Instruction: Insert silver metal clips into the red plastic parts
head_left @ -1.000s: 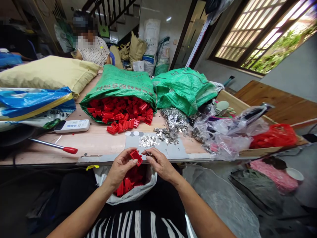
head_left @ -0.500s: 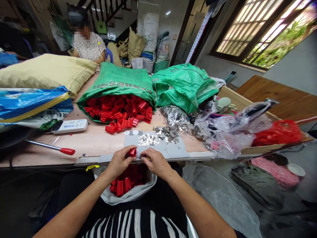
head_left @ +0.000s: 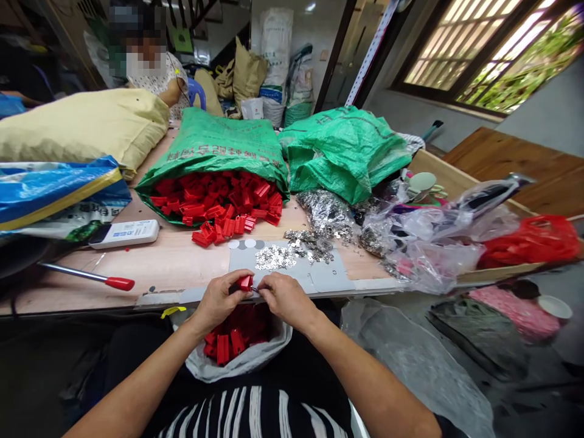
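Between the fingers of my left hand is a small red plastic part, held over the table's front edge. My right hand pinches a thin metal hand tool, its tip against the right side of that part. Most of the tool is hidden by my fingers, so its exact kind does not show. Right below my hands, a white bag on my lap holds more red parts. Just beyond my hands, small shiny metal pieces lie piled on a grey sheet.
A green sack spills red parts onto the table. Another green sack and bags of metal pieces stand right of it. At left lie a white device and a red-tipped lever. A person sits across the table.
The tool in my right hand has come closer to the red part, and less of its shaft and handle shows. The camera view has shifted slightly.
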Demonstrator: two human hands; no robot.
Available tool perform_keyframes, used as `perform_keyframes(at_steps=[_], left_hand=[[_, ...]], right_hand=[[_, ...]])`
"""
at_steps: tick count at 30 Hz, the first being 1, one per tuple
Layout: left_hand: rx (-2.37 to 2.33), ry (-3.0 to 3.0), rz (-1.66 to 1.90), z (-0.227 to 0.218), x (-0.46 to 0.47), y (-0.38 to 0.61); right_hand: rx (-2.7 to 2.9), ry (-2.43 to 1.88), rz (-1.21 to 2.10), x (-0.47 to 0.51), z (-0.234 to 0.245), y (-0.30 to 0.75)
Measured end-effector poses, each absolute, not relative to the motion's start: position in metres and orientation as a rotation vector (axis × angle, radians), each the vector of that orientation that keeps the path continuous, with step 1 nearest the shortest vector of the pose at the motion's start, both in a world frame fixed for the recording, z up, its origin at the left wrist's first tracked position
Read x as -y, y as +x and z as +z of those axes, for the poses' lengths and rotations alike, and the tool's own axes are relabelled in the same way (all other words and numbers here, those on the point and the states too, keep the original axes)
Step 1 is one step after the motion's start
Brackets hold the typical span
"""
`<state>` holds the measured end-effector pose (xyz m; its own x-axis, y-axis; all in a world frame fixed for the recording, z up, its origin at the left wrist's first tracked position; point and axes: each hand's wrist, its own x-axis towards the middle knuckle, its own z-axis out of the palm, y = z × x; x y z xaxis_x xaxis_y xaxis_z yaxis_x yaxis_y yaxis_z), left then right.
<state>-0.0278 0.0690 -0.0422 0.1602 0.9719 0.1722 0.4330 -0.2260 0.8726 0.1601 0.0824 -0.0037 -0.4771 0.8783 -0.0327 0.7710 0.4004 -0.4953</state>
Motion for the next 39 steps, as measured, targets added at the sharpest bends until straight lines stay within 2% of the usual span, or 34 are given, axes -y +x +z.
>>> perform_keyframes(at_steps=[7,16,20,26,39], left_hand=[[-1.342,1.756,1.012,-0.047,-0.071,-0.027],[-1.300,1.611,1.142,-0.040,-0.055,-0.024],[-1.120,1.184,1.232,-0.026,-0.044,-0.018],[-0.715,0.483,1.165,-0.008,-0.030,-0.010],[-0.696,0.036,1.114,0.003,-0.020,0.004]], right_hand=[[2.461,-1.632,0.538,-0.076,0.004,0.144],[2.166,-1.249,0.876,-0.063,-0.008,0.169],[2.052,-1.130,1.065,-0.054,-0.005,0.176],[2.072,-0.964,1.226,-0.044,0.002,0.174],[2.092,-0.908,0.994,-0.041,0.017,0.172]])
